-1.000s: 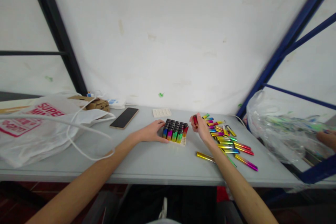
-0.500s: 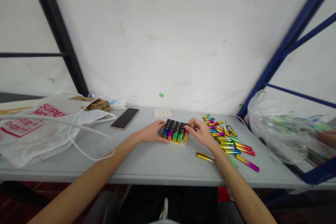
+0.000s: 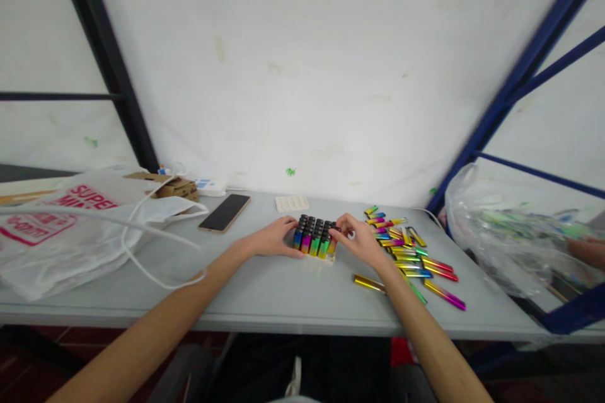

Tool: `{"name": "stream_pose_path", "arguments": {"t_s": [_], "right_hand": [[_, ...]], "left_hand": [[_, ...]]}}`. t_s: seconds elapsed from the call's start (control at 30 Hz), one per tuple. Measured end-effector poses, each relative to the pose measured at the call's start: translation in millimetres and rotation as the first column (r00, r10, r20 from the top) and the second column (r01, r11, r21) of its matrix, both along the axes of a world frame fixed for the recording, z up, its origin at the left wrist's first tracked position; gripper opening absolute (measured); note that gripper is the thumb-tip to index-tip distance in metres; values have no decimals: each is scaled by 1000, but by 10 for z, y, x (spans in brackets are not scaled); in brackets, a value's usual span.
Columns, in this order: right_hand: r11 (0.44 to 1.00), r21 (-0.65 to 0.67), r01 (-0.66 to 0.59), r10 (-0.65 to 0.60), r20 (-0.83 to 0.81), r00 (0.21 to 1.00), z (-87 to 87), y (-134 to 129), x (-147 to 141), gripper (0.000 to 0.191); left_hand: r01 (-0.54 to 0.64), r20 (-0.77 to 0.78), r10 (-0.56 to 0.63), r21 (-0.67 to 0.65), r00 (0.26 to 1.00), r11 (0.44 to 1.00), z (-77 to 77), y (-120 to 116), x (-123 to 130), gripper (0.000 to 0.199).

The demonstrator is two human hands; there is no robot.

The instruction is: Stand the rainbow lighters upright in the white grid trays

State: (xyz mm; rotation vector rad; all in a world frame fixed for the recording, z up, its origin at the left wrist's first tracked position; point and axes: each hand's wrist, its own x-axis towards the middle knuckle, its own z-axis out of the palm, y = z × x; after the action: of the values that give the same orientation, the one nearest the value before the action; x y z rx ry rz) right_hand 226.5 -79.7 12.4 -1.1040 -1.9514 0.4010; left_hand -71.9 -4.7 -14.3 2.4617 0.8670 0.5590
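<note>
Several upright lighters [image 3: 314, 239] with black tops and shiny coloured bodies stand in rows in a white tray [image 3: 331, 259] on the grey table. My left hand [image 3: 278, 238] rests against the left side of the rows, thumb at the front and fingers behind. At the right end, my right hand [image 3: 354, 236] has thumb and fingers closed around a lighter [image 3: 333, 244] with a reddish-gold body at the front corner. Loose metallic lighters [image 3: 406, 252] lie scattered right of my right hand, and a gold one [image 3: 369, 283] lies nearer the front edge.
A phone [image 3: 225, 213], a white grid tray [image 3: 292, 203] and a cardboard box [image 3: 182, 189] sit towards the back. White bags [image 3: 70, 233] and a cable [image 3: 142, 271] cover the left. Clear plastic bags [image 3: 496, 239] and another person's hand [image 3: 587, 252] are at right.
My right hand's fingers have shifted slightly left and down at the lighter on the right end. The other person's hand has moved slightly left.
</note>
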Motion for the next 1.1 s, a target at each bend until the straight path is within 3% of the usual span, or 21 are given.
{"name": "stream_pose_path", "arguments": {"t_s": [0.47,0.63,0.7,0.8,0.93,1.0,1.1], "right_hand": [[1000,-8,-7,7,-3,1000,3,13,17,32],[998,39,53,-50,-63,997,95,5,136,37],[998,21,52,-52,-15,999,154,-93,239,38],[998,-69,-13,28,219,975,176,-373,446,30],[991,-127,47,12,428,904,35,-803,720,19],[988,-129,85,-14,477,879,-50,-938,802,8],[988,-119,95,-30,457,889,-99,-987,827,10]], "left_hand": [[-1,18,1,7,1000,1000,-19,14,-1,85],[-2,3,2,13,1000,1000,-26,20,0,87],[6,16,-7,16,1000,1000,-36,28,-6,87],[3,13,-3,4,1000,1000,-51,36,-15,88],[-7,7,7,-7,1000,1000,-45,29,-15,87],[-14,2,14,-13,1000,1000,-31,20,-9,86],[-14,-9,14,-21,1000,1000,-9,7,0,86]]}}
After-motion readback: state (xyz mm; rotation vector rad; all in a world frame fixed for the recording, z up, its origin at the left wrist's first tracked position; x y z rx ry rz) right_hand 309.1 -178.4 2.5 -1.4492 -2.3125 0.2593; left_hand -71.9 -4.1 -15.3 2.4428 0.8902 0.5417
